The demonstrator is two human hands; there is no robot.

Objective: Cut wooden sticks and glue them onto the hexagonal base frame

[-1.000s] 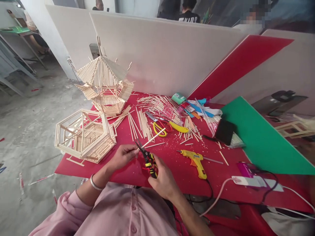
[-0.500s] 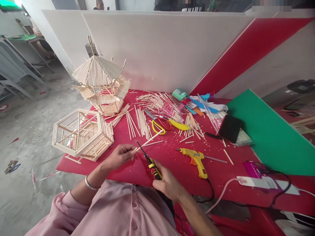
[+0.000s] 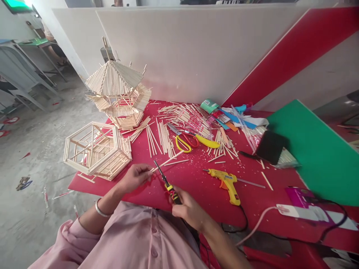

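Between the fingertips of my left hand (image 3: pixel 138 176) is a thin wooden stick (image 3: pixel 169 160), slanting up and away to the right. My right hand (image 3: pixel 188 207) is closed around long-nose pliers (image 3: pixel 173 193) with black-and-yellow handles. Their dark jaws cross the stick just beyond my left fingertips; whether they grip it I cannot tell. Another loose stick (image 3: pixel 176 162) lies close behind. Further back are scissors (image 3: pixel 183 142) with yellow and red handles, beside a yellow-handled tool (image 3: pixel 207 142).
On the left stand a stick-built pagoda (image 3: pixel 114 80) and an open hexagonal stick frame (image 3: pixel 97 149). Loose sticks (image 3: pixel 165 138) lie in bundles on the red table (image 3: pixel 190 183). A yellow glue gun (image 3: pixel 227 183), a black phone-like slab (image 3: pixel 270 146) and a power strip (image 3: pixel 300 213) are at right.
The view has shifted slightly, so the table things sit further right in the picture. Both hands keep their holds, and the pliers still cross the stick near my left fingers.
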